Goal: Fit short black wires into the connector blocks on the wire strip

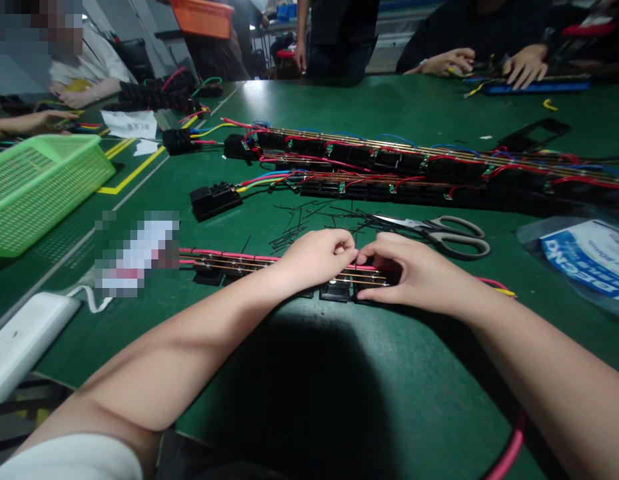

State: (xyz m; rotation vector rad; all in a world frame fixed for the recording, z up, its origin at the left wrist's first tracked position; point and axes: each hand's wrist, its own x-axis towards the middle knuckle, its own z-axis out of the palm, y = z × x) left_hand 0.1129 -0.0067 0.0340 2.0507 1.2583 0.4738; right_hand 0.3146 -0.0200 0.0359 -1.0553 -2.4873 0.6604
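Under right grip [414, 273], wired strip [336, 291]

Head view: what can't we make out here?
Wired strip, head view: parts hidden by the left hand and right hand.
Anything between the fingertips, head view: too small to tell.
Green basket, head view: left end cut off by the left edge.
Thick red cable, head view: cut off by the bottom edge.
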